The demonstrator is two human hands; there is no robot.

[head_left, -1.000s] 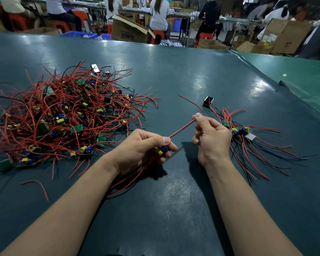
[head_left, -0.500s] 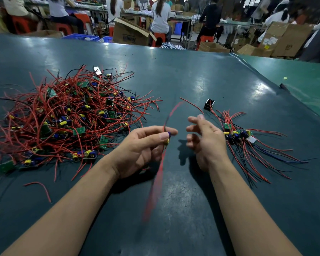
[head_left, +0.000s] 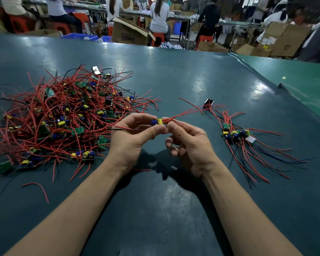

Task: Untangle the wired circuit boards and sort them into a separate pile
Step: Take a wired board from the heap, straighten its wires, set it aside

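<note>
Beside both hands, tangled pile (head_left: 63, 115) left, sorted pile (head_left: 247, 141) right.

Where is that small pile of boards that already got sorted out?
In the head view the sorted pile lies on the table's right side, just beyond the right hand, with its wires fanned toward the near right; the big tangled heap sits far left.

no text can be read; the print on the side of the cardboard box (head_left: 126, 35) behind the table is too blurred.
</note>
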